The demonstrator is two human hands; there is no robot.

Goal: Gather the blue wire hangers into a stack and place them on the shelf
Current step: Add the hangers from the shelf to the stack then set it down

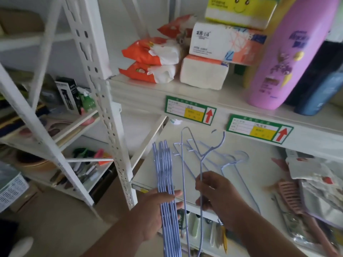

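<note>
Both my hands are at the shelf's (pixel 263 175) front edge: left hand (pixel 154 216) flat beneath the bundle (pixel 167 182), near the post (pixel 118 164); right hand (pixel 217 197) pinches one hanger (pixel 201 167), loose hangers (pixel 232 164) crowding behind.

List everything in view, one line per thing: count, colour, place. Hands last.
hanger bundle: several, blue, against the left hand
single hanger: one, blue, in the right hand
loose hangers: a few, pale blue, lower shelf
tissue packs: three, white and yellow, upper shelf
orange packets: three, orange-white, upper shelf, left
bottle: one, pink, upper shelf, right
shelf labels: two, green, upper shelf's front edge
comb: one, pink, lower shelf, right
left hand: fingers straight along the bundle
right hand: pinches the single hanger
</note>
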